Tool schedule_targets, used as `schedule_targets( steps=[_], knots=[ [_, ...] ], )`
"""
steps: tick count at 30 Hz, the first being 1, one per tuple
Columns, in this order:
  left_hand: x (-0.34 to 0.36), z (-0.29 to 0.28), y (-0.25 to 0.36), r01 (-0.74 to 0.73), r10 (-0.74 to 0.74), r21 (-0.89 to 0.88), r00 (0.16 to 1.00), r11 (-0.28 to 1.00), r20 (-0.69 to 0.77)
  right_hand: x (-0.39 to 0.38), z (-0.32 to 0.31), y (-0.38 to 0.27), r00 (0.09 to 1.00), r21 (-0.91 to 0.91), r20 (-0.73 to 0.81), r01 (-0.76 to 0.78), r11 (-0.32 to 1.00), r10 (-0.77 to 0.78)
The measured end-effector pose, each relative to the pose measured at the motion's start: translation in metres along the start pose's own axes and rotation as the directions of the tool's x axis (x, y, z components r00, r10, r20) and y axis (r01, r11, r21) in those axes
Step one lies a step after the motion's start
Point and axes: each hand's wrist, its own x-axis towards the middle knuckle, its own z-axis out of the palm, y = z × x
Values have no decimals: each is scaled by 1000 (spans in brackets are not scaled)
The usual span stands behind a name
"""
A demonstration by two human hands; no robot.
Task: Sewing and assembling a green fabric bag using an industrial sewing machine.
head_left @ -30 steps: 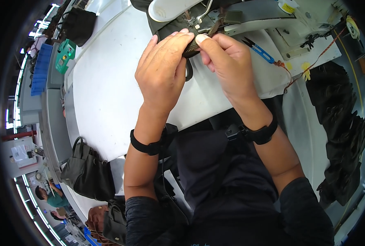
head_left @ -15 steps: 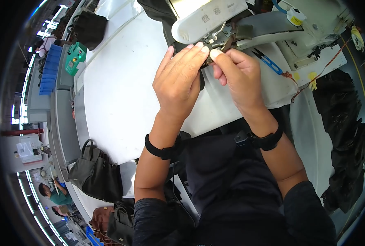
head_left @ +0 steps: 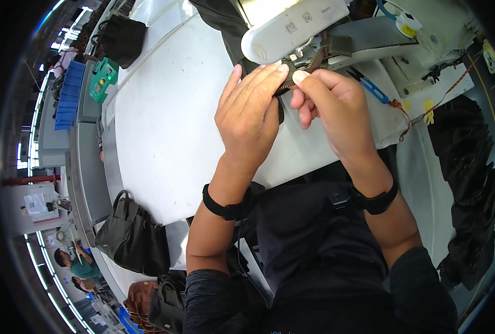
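A: Since the earlier frame, we find the right hand (head_left: pixel 342 108) shifted rightward, nearer the blue snips (head_left: pixel 376 90).
B: Its state?
A: Thumb and finger pinch the zipper (head_left: pixel 286 85), beside the sewing-machine head (head_left: pixel 292 30); its long axis runs obliquely, lower left to upper right.
B: And the left hand (head_left: pixel 246 114)?
A: Fingers extended; whether they grip, we cannot tell.

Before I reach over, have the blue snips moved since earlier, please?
No; judged against the sewing machine, the blue snips show no shift.
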Motion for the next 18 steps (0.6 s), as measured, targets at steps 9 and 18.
schedule_targets(
  steps=[9,18],
  knots=[
    [7,13,0,17,-17,-8,999,1000,-32,7,-7,-21,998,-98,-21,-63,993,61],
    [1,-1,-3,86,-85,24,996,996,-30,-15,-115,-177,724,-569,180,629,530,-666]
  ],
)
